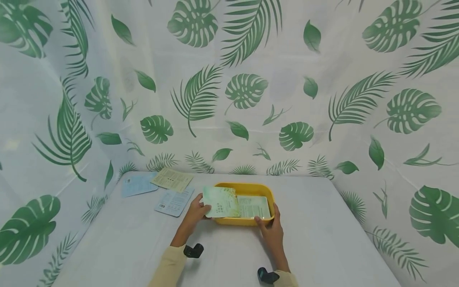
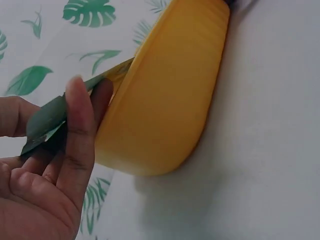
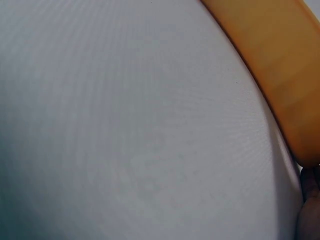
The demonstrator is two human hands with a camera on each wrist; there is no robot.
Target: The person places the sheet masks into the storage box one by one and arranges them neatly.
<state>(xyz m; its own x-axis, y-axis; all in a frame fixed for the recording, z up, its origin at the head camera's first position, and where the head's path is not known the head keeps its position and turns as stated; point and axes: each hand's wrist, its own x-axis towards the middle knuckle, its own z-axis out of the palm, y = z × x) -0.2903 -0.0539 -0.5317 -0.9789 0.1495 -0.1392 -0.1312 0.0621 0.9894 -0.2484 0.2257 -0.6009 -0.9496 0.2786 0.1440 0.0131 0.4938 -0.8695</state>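
Observation:
My left hand (image 1: 195,211) pinches a flat green sachet (image 1: 220,202) by its left edge, thumb on its printed face. The sachet overlaps the left part of a yellow plastic basin (image 1: 244,222) in the head view. In the left wrist view, the sachet's far end reaches the basin's rim. A second pale green sachet (image 1: 254,207), with lines of small print, lies inside the basin on the right. My right hand (image 1: 271,229) grips the basin's front right corner, thumb at the front rim and fingers along the right side. Only a bit of this hand shows in the right wrist view.
Left of the basin, two light blue sachets, one farther back (image 1: 139,184) and one nearer (image 1: 174,202), lie on the white table (image 1: 312,247) with a pale yellow sachet (image 1: 173,179) overlapping them. A leaf-printed curtain (image 1: 247,131) surrounds the table's back and sides.

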